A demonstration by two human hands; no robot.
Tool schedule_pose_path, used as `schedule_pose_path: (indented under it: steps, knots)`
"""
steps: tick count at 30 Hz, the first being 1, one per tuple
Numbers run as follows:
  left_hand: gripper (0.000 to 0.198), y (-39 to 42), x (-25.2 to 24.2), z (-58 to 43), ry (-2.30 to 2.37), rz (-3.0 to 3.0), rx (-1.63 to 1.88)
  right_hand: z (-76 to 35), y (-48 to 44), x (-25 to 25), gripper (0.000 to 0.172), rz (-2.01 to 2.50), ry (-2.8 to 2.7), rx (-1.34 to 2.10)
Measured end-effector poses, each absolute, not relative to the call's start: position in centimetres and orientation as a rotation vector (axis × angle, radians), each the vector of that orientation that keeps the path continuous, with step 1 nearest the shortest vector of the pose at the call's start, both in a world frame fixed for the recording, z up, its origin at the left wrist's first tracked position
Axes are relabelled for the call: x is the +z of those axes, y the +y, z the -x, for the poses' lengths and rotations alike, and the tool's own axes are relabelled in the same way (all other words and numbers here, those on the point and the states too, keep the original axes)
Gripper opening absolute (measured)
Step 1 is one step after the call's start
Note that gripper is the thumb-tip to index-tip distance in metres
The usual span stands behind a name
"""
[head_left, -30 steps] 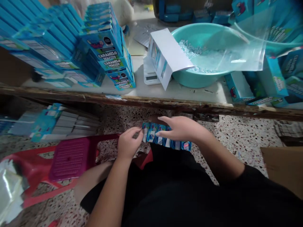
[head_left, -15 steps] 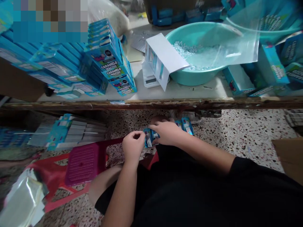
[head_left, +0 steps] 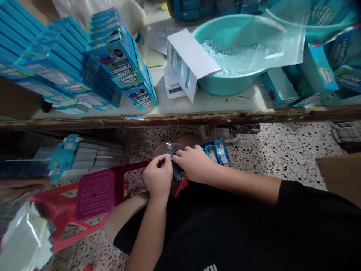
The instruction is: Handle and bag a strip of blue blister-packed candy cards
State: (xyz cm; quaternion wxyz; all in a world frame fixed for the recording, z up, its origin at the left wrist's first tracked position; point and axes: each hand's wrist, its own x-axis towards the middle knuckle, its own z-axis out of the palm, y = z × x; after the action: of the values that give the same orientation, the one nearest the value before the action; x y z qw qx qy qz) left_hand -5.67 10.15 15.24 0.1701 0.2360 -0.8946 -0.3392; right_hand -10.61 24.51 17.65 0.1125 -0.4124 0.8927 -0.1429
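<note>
My left hand is closed in a pinch, thumb against forefinger, on the edge of a clear plastic film spread beyond the fingertips. Close beside it, my right hand bends its fingers over a row of small blue packs at my lap. Two packs show to the right of this hand, with printed tops and a pale lower part. Most of the row lies hidden under the palm and fingers.
Above my hands runs the worn table edge. On the table stand stacked blue candy boxes, a scale under a folded white card, and a turquoise basin of small pieces. A magenta stool is at lower left.
Clear film now shows above my left fingertips. My right hand has shifted slightly left and covers the packs between the hands. The camera view has tipped slightly downward.
</note>
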Motion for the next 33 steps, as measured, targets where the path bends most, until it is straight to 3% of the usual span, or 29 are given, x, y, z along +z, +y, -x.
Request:
schedule_pose_path:
  steps: [4, 9, 15, 27, 33]
  knots:
    - [0.016, 9.5, 14.3, 5.3, -2.577, -0.393, -0.791, 9.9, 23.9, 17.5, 0.033, 1.092, 2.686, -0.451]
    - [0.015, 8.6, 13.1, 4.4, -2.547, 0.024, -0.594, 11.6, 24.8, 17.6, 0.044, 0.863, 2.710, -0.459]
    - [0.013, 9.2, 12.9, 4.7, -2.473, 0.055, -0.618, 12.9, 26.4, 17.2, 0.052, 0.897, 2.671, -0.525]
    - [0.019, 9.5, 12.9, 6.0, -2.474, 0.313, -0.628, 11.9, 25.4, 17.4, 0.043, 0.836, 2.748, -0.495]
    - [0.020, 9.8, 12.5, 5.6, -2.472, 0.310, -0.751, 13.1, 26.1, 17.2, 0.065, 0.721, 2.734, -0.683]
